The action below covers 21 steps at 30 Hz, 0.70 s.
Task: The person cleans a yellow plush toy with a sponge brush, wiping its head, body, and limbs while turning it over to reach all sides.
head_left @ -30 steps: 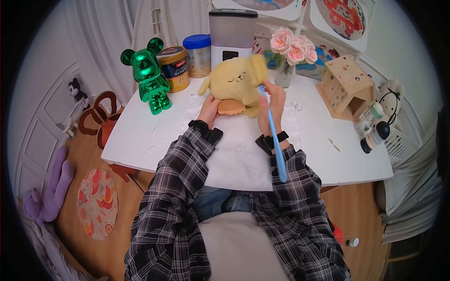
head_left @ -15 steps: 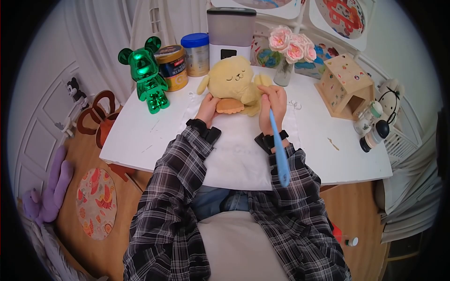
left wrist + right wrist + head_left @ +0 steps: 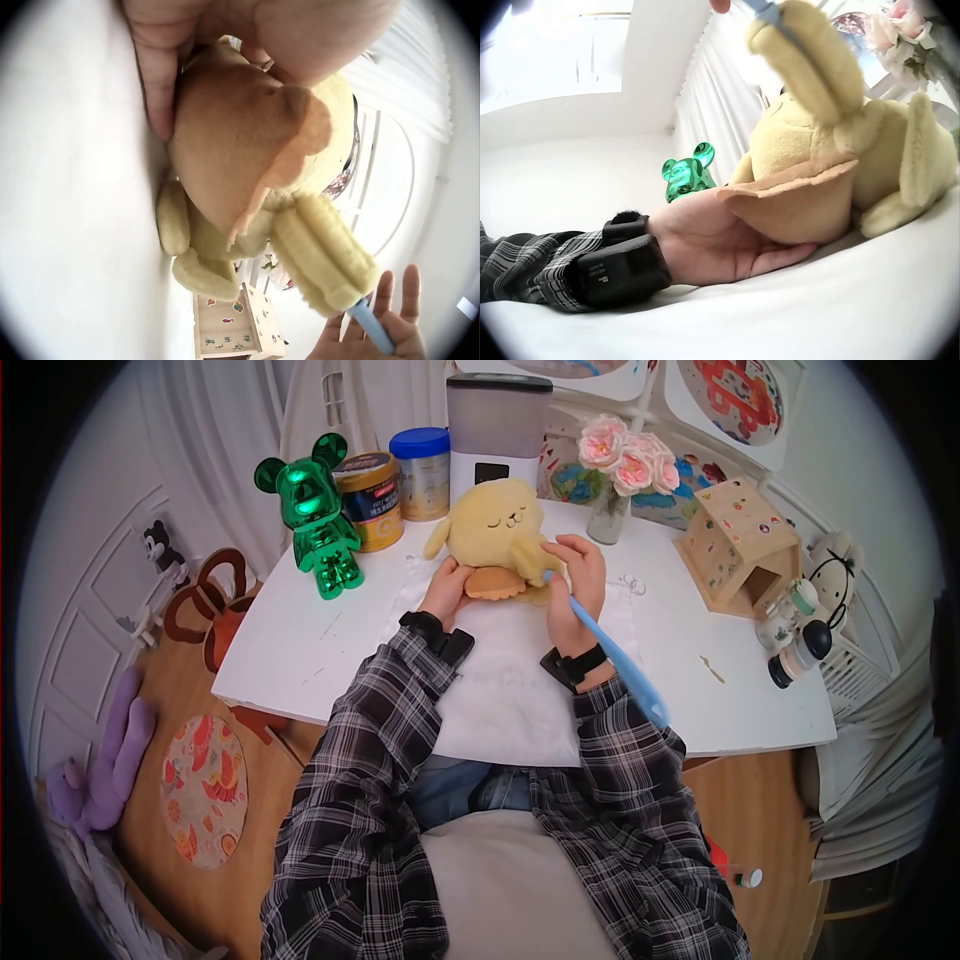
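A yellow plush dog [image 3: 490, 525] sits on a white cloth [image 3: 510, 700], its sleepy face turned upward. My left hand [image 3: 446, 596] grips the tan, scallop-edged piece [image 3: 240, 142] at the plush's lower left, the fingers lying beneath it near the cloth. In my right hand [image 3: 577, 592] is a sponge brush; I hold it by its blue handle [image 3: 620, 655], which slants down over my wrist. The grooved yellow sponge head [image 3: 322, 255] overlaps the plush's body in both wrist views. In the head view it blends with the plush's colour.
Behind the plush stand a green shiny bear figure [image 3: 320, 520], two cans [image 3: 420, 475] and a grey-topped dispenser [image 3: 498, 425]. Pink roses in a vase [image 3: 607, 520], a wooden house [image 3: 735, 545] and bottles [image 3: 800, 653] are to the right.
The sponge head has come down from beside the plush's head to its body. The handle's lower end has swung to the right. My left hand keeps its place.
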{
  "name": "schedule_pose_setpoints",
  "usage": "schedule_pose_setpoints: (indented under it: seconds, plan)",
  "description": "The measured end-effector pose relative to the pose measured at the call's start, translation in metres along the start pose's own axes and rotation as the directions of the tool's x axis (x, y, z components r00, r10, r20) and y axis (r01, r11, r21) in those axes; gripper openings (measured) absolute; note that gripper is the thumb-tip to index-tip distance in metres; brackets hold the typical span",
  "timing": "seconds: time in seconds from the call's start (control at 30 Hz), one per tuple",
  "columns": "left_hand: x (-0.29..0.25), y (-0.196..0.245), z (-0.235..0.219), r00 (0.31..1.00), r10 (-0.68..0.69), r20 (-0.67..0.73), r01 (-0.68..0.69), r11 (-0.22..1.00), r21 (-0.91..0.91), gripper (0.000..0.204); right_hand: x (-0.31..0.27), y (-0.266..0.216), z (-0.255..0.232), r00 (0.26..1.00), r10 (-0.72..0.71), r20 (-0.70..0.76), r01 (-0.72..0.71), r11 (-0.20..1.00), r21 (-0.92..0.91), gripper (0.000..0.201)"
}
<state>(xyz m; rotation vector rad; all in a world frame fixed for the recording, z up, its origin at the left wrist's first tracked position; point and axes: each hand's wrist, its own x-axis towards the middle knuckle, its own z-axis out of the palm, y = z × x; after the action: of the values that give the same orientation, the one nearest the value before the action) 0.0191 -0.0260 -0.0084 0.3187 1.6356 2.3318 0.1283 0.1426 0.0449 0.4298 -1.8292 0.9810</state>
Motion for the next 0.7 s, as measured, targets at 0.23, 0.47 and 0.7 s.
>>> schedule_pose_setpoints:
  seconds: [0.23, 0.47, 0.7]
  plan:
    - [0.0, 0.001, 0.0, 1.0, -0.003, 0.013, 0.003, 1.0, 0.011, 0.03, 0.007, 0.002, 0.005, 0.995, 0.066, -0.076, -0.052, 0.984, 0.168, 0.028]
    - [0.001, 0.0, -0.001, 1.0, -0.005, -0.002, 0.005, 1.0, 0.017, 0.03, 0.005, 0.024, -0.006, 0.969, 0.158, -0.188, -0.15, 0.987, 0.059, 0.033]
    - [0.004, -0.002, -0.002, 1.0, -0.004, -0.002, 0.004, 1.0, 0.008, 0.03, 0.007, 0.013, 0.001, 0.967, 0.167, -0.193, -0.112, 0.957, 0.268, 0.021]
